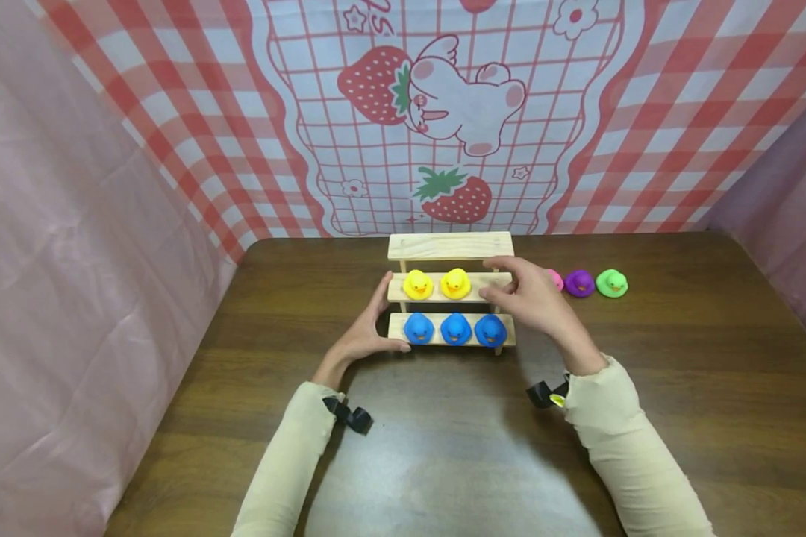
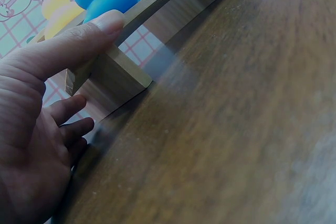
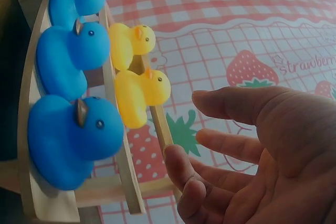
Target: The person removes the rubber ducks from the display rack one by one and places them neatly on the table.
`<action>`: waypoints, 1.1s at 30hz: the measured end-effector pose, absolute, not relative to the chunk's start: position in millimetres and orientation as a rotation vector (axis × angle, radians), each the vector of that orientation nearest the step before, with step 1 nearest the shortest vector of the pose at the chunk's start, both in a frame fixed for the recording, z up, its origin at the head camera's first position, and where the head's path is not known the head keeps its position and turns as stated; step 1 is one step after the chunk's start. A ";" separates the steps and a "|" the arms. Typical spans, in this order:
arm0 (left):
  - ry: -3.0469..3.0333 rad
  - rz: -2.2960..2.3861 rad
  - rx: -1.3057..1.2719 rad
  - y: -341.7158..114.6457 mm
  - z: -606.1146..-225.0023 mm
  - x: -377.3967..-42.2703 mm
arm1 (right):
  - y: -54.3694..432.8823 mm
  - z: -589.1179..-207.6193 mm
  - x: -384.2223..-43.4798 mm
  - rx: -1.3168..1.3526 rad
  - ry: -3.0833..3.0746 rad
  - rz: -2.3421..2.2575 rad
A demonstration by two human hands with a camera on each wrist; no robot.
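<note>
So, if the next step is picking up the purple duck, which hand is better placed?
The right hand, I think: it holds nothing and is at the right end of the wooden stand, nearer the purple duck. The left hand grips the stand's left side, farther away.

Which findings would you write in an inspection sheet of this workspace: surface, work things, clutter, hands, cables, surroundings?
Surface: brown wood-grain table, shiny patch near front.
Work things: wooden stand; three blue ducks on the lowest shelf, two yellow ducks on the middle shelf.
Clutter: nothing seen apart from purple duck, green duck and partly hidden pink duck, right of the stand.
Hands: left hand grips the stand's left end; right hand, holding nothing, is near the middle shelf's right end.
Cables: nothing seen.
Surroundings: red-and-white checked cloth with strawberries behind; pink cloth at both sides.
</note>
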State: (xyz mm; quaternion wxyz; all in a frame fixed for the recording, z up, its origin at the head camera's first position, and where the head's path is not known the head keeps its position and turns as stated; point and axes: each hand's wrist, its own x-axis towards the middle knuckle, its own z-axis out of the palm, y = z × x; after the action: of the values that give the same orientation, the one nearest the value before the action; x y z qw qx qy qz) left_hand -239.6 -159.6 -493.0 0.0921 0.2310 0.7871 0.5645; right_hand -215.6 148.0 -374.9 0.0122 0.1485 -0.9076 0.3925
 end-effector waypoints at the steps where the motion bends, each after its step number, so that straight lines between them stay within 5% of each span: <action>1: 2.337 1.677 0.687 -159.6 -493.2 -239.8 | 146.8 -375.7 -216.3 0.462 -2.831 1.231; 33: 2.300 1.675 0.644 -155.2 -464.3 -225.2 | 107.1 -393.9 -226.0 0.330 -2.935 1.109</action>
State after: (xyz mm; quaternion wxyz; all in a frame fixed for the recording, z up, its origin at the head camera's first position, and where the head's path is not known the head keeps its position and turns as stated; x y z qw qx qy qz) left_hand -225.2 -155.2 -464.3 0.1116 0.2194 0.7834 0.5706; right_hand -226.0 107.1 -393.9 -0.0069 0.1047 -0.9303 0.3515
